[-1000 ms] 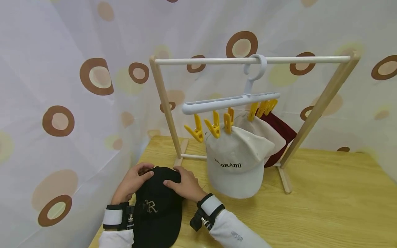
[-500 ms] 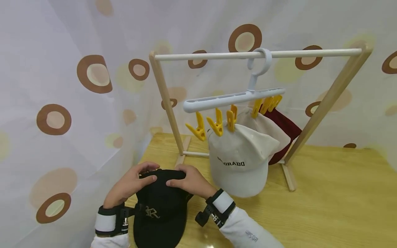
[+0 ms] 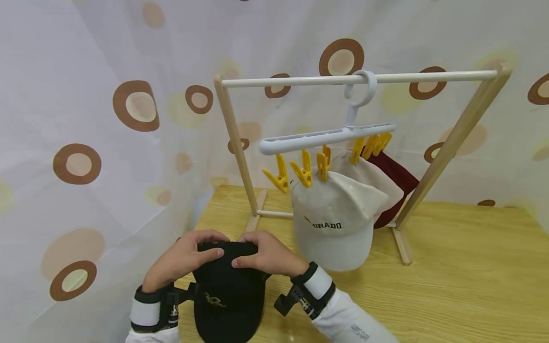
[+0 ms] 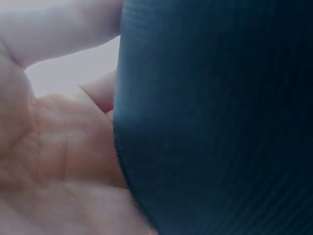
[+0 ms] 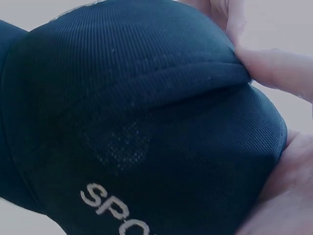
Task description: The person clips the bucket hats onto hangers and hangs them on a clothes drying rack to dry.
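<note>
In the head view a black baseball cap (image 3: 229, 305) with a small light emblem is held by its crown, brim toward me. My left hand (image 3: 184, 259) grips the crown's left side, thumb in front and fingers behind. On the other side my right hand (image 3: 274, 255) grips it the same way, and the two thumbs point at each other. The right wrist view shows the cap's side (image 5: 146, 122) with pale lettering and a fold in the fabric near the thumb. Dark cloth (image 4: 210, 117) fills much of the left wrist view, beside the palm.
A wooden rack (image 3: 454, 147) with a white rail stands on the table (image 3: 463, 286). From it hangs a white hanger (image 3: 326, 138) with yellow clips (image 3: 303, 171). White (image 3: 332, 224), beige (image 3: 364, 176) and dark red (image 3: 396, 176) caps hang there, right of my hands.
Both hands have shifted slightly right and down in the head view with the black cap. Its front has tilted, so the emblem looks flatter. The head view itself has shifted a little.
</note>
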Motion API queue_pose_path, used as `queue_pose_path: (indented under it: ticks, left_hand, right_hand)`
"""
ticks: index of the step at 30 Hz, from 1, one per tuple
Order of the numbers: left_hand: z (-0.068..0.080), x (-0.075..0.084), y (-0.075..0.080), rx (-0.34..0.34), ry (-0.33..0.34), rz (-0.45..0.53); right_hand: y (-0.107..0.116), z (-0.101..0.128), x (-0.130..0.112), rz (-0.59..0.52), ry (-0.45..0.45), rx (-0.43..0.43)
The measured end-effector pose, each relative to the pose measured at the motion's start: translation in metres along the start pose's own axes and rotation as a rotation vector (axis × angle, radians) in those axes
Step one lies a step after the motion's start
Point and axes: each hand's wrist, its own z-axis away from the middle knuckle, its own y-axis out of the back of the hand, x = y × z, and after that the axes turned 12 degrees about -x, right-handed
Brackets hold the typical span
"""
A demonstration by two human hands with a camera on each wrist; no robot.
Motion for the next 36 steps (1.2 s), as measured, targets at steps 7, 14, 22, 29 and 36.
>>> queue_pose_path:
  ticks: [7, 14, 22, 29, 36]
  left_hand:
    - [0.004, 0.008, -0.002, -0.032, -0.051, -0.036]
    - [0.003, 0.022, -0.006, -0.064, -0.171, -0.089]
    - [0.003, 0.038, -0.012, -0.065, -0.279, -0.106]
    - [0.007, 0.051, -0.012, 0.001, -0.375, -0.08]
    - [0.009, 0.057, -0.01, 0.032, -0.409, -0.082]
  right_hand:
    - [0.004, 0.011, -0.012, 0.067, 0.052, 0.021]
    - [0.011, 0.027, -0.024, 0.067, 0.099, 0.07]
    - [0.02, 0.044, -0.04, 0.039, 0.094, 0.069]
    - [0.022, 0.051, -0.053, 0.135, 0.178, 0.189]
    - [0.03, 0.066, -0.078, 0.669, 0.396, 0.571]
